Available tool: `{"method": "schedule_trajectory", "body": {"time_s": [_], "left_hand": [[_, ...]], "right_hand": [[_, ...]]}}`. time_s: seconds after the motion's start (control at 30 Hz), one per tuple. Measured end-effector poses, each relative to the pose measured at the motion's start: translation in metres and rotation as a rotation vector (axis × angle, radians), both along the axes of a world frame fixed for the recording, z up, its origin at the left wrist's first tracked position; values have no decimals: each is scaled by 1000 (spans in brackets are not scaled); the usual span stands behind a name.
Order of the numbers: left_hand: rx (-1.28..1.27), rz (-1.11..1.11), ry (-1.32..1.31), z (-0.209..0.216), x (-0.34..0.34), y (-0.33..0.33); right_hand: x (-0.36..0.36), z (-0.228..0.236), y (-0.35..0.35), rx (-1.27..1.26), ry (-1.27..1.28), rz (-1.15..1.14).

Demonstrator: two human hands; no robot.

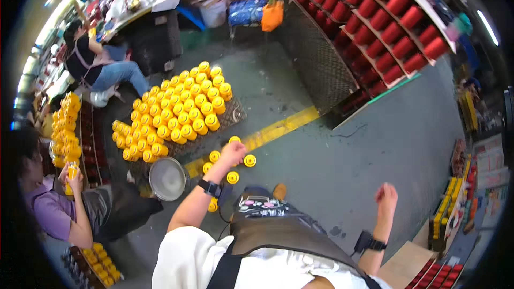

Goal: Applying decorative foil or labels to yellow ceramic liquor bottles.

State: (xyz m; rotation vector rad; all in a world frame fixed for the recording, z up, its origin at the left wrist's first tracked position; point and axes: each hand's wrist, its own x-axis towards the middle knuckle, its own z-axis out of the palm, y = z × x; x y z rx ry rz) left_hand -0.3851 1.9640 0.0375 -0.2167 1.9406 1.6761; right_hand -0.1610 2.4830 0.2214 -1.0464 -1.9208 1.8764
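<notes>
My left hand (pixel 234 153), a dark watch on its wrist, reaches out over a small cluster of yellow cylinders on the floor. Its fingers are curled, and what they hold, if anything, is hidden beneath the hand. One yellow cylinder (pixel 234 139) shows just past the knuckles; whether they touch, I cannot tell. Around the hand stand another yellow cylinder (pixel 249 160) and several more, with dark round centres on top. Off to the right, my right hand (pixel 386 199) hangs apart from everything, its fingers curled in with nothing visible in them.
Rows of yellow cylinders stand on a dark patterned mat (pixel 234 113). A round metal basin (pixel 168 179) sits left of my arm. At the left, a person in purple (pixel 56 211) handles a yellow cylinder; another person (pixel 88 64) sits farther back. A rack of red cylinders (pixel 380 20) rises far right.
</notes>
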Motion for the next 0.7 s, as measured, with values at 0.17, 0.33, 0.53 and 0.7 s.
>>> {"method": "schedule_trajectory", "body": {"time_s": [0.17,0.33,0.53,0.7], "left_hand": [[25,252,-5,46,-73,1],[-114,504,-113,49,-169,-8],[-87,579,-35,71,-322,33],[-29,625,-144,40,-430,46]], "right_hand": [[-277,24,-17,-21,-69,395],[-458,13,-63,4,-75,653],[-625,-5,-44,-141,-119,675],[-764,-14,-21,-81,-127,679]]}}
